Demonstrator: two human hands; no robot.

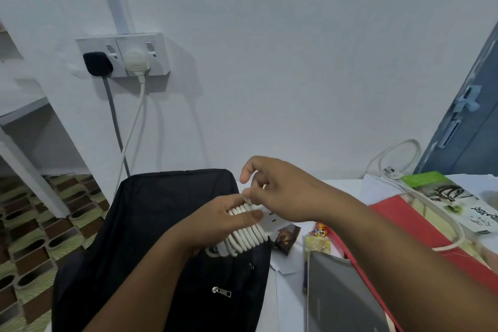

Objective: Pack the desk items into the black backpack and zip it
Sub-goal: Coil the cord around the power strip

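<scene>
White desk (285, 286), left hand (215, 224) grips power strip (248, 226) (cord-wrapped), right hand (280, 186) pinches cord

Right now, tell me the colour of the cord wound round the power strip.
White cord, seen in the head view.

The black backpack (167, 224) is matt woven cloth, faintly ribbed near its top edge; its zip pull (221, 291) is bright shiny metal; the power strip (265, 219) is smooth white plastic with a soft sheen, and the cable (246, 237) coiled round it has a smooth, rubbery white sheath; the laptop (342, 296) shows a matt grey, metal-looking lid; the red folder (420, 226) looks like glossy plastic or card; the green box (452, 197) is printed card, slightly glossy; the snack packet (286, 237) is shiny dark foil; the surface (285, 304) is smooth, matt and white.
</scene>
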